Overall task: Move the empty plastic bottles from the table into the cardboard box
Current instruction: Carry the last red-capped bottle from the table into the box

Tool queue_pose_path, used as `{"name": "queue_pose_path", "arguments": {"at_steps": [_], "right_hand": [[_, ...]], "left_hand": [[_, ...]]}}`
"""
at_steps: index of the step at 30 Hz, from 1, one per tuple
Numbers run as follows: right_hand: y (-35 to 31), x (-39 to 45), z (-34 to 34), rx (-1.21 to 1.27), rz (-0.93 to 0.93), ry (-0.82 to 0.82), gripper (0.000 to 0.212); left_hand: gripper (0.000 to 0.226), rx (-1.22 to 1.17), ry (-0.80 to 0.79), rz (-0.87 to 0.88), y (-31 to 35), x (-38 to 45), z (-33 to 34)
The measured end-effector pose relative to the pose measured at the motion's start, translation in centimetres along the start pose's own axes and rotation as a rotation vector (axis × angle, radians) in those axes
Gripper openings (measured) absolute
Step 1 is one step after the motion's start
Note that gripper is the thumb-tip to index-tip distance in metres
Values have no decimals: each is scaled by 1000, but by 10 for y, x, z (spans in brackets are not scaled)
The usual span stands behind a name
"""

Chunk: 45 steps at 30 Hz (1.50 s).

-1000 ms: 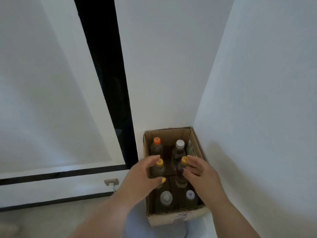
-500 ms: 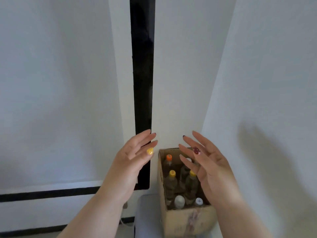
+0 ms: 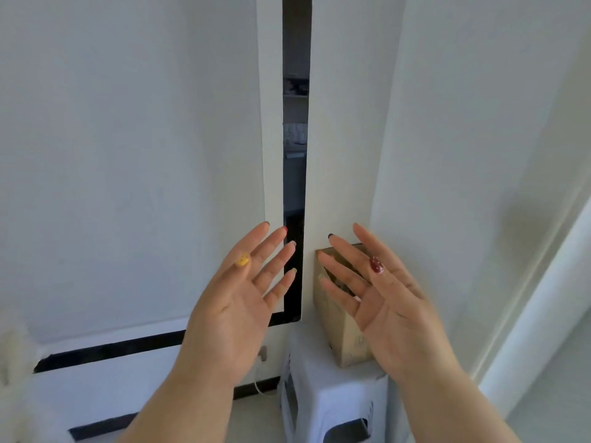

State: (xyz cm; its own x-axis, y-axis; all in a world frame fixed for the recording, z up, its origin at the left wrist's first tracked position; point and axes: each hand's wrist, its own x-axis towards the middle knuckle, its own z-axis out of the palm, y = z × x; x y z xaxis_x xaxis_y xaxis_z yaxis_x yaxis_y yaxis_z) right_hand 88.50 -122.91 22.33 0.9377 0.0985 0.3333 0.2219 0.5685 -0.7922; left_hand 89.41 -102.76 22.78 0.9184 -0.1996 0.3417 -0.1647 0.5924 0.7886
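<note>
The brown cardboard box stands on a white plastic stool in the corner of white walls. Most of it is hidden behind my right hand, and the bottles inside it cannot be seen from this angle. My left hand is raised to the left of the box, palm facing inward, fingers straight and spread. My right hand is raised in front of the box in the same way. Neither hand holds or touches anything.
A narrow dark gap runs vertically between white panels behind the box. A black strip crosses the low wall at the left. A white cable hangs beside the stool. A white frame edge slants down the right side.
Both hands have let go of the bottles in the box and lifted away with fingers spread. The view has tilted up, so the box's inside is out of sight.
</note>
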Motion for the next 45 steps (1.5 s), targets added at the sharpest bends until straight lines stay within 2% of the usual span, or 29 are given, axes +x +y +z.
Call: {"name": "queue_pose_path", "arguments": {"at_steps": [5, 8, 13, 18, 21, 23, 28, 34, 40, 45], "right_hand": [[-14, -65, 48, 14, -1, -7, 78], [-24, -103, 74, 28, 11, -12, 83], [-38, -178, 112, 26, 35, -15, 82], [-55, -268, 143, 20, 74, -15, 93], [-66, -327, 167, 6, 73, -36, 73], [-73, -359, 185, 16, 80, -54, 68], [-79, -420, 246, 27, 66, -146, 85], [-53, -498, 333, 50, 63, -261, 74], [2, -596, 447, 160, 78, -335, 73], [54, -670, 540, 271, 155, -358, 51]], "left_hand": [[62, -75, 15, 15, 35, -69, 9], [58, -90, 32, 20, 55, -114, 14], [62, -124, 83, 51, 79, -203, 32], [65, -130, 125, 51, 95, -306, 61], [62, -126, 166, 59, 113, -372, 80], [62, -127, 177, 64, 128, -409, 91], [70, -87, 210, 125, 177, -489, 104], [71, -59, 245, 181, 241, -603, 84], [72, -10, 311, 222, 318, -749, 41], [70, 58, 395, 230, 378, -869, 7]]}}
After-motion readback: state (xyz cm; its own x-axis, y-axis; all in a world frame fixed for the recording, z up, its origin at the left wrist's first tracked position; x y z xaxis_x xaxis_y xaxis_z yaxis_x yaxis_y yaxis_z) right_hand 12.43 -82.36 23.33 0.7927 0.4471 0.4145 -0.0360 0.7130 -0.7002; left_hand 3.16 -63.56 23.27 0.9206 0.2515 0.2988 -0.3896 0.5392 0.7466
